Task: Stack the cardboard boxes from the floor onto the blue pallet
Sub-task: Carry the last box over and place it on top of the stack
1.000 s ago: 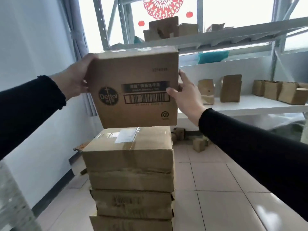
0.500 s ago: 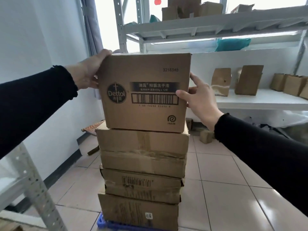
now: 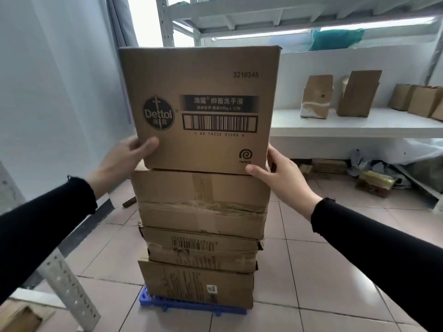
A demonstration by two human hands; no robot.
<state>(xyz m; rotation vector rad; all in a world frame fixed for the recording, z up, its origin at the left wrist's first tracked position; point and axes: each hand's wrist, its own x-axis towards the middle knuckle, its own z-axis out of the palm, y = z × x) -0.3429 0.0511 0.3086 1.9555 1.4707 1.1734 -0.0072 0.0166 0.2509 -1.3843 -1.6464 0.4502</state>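
Observation:
A brown Dettol cardboard box [image 3: 203,92] sits on top of a stack of three cardboard boxes [image 3: 201,216] that rests on the blue pallet [image 3: 153,301] on the tiled floor. My left hand [image 3: 124,161] presses against the Dettol box's lower left corner, thumb on its front face. My right hand [image 3: 280,173] holds the lower right corner, thumb at the bottom edge. The top box leans slightly and overhangs the box beneath on the left.
A white wall stands close on the left. A metal shelf post [image 3: 69,291] slants at the lower left. Behind, a white rack [image 3: 347,125] carries small cardboard boxes [image 3: 316,97]. Bags and clutter [image 3: 376,178] lie on the floor under it.
The Dettol box came down onto the stack. Both hands slid from its upper sides to its bottom corners. The view tilted down, showing the pallet.

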